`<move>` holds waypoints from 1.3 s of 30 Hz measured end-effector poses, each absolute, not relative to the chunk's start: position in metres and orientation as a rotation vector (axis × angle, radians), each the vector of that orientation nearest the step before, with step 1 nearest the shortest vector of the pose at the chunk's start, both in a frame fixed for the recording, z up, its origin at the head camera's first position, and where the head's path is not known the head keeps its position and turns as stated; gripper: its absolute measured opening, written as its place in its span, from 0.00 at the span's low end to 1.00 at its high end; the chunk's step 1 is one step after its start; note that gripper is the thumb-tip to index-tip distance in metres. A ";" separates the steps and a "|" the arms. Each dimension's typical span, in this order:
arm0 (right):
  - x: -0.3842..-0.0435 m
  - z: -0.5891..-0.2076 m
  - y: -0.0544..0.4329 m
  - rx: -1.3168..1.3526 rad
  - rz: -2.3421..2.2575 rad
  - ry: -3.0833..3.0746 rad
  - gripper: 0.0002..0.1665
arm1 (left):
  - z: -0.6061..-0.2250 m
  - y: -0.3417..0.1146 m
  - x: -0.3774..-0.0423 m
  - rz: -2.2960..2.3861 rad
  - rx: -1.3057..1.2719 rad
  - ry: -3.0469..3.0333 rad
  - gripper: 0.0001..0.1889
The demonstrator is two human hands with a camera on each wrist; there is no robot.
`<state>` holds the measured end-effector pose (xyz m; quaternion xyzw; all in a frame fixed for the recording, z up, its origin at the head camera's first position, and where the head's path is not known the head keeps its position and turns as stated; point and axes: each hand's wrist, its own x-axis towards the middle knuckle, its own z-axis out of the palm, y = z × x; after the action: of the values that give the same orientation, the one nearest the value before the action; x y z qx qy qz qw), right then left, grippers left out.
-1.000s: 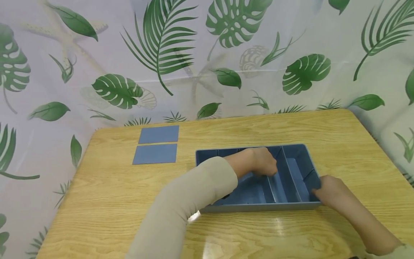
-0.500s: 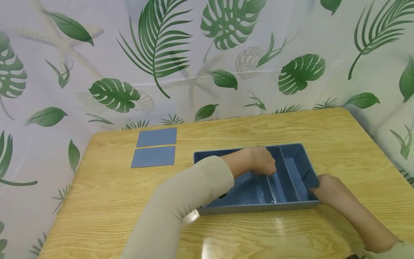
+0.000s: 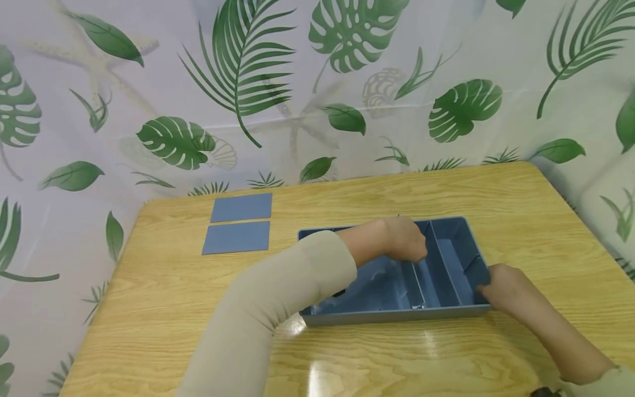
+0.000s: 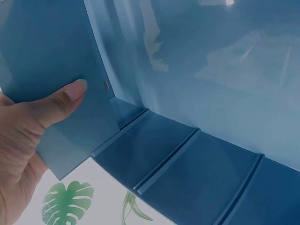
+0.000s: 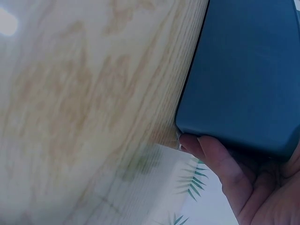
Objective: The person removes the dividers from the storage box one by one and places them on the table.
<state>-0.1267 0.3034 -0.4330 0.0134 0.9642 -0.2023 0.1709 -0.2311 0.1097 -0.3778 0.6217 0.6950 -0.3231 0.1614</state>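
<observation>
A blue plastic tray [image 3: 397, 317] with compartments lies lengthwise on the table. My left hand [image 3: 404, 240] reaches into its middle and pinches a flat blue divider panel [image 4: 56, 61], the thumb lying on the panel's near face. In the left wrist view the panel stands by the ribbed slots [image 4: 168, 159] of the tray wall; whether its edge sits in a slot I cannot tell. At the tray's right end my right hand [image 3: 508, 286] grips the end wall, fingers curled under the outside in the right wrist view. The left forearm hides part of the tray's left side.
Two flat blue panels [image 3: 235, 237] lie one behind the other at the table's back left. More dividers [image 3: 446, 264] stand across the tray's right part. The wooden table [image 3: 149, 331] ends at a leaf-patterned cloth [image 3: 278, 110] at the back.
The left hand has risen slightly with the divider panel, whose near end has shifted a little left. The right hand keeps its grip on the tray end. The head view has shifted slightly.
</observation>
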 end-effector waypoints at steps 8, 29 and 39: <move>-0.123 -0.437 0.301 0.047 -0.600 2.717 0.14 | -0.375 0.109 -0.229 -0.935 1.762 1.995 0.13; -0.123 -0.439 0.297 0.044 -0.592 2.743 0.13 | -0.343 0.090 -0.222 -0.873 1.707 2.069 0.15; -0.124 -0.434 0.295 0.035 -0.616 2.741 0.12 | -0.331 0.072 -0.223 -0.867 1.713 2.152 0.14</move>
<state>-0.1236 0.2951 -0.4339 0.0123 0.9622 -0.2161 0.1655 -0.2235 0.0723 -0.3307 0.5891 0.7400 -0.2982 0.1284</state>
